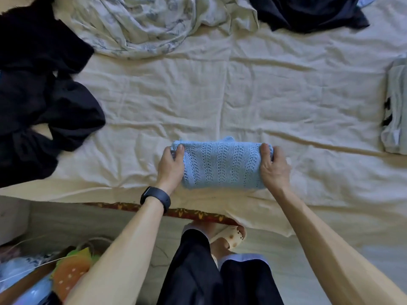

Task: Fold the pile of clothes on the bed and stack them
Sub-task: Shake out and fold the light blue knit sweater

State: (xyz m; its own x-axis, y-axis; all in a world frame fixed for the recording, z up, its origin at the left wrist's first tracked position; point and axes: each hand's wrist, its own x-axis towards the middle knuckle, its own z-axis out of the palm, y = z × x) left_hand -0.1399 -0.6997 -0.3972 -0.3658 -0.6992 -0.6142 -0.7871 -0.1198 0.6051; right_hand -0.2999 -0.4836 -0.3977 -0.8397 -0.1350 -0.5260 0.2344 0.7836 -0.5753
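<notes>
A folded light blue knit garment (221, 165) lies on the cream bed sheet (253, 102) near the bed's front edge. My left hand (170, 165) grips its left end, thumb on top and fingers curled under. My right hand (274, 167) grips its right end the same way. A pile of black clothes (41, 102) sprawls unfolded at the left. A pale floral garment (143, 25) lies crumpled at the back. Another dark garment (308, 12) sits at the back right. A folded grey stack (396, 106) rests at the right edge.
The bed edge with a patterned mattress trim (187, 213) runs in front of me. My legs and a sandalled foot (229, 238) stand on the floor below. Bags and colourful clutter (44, 274) fill the lower left corner.
</notes>
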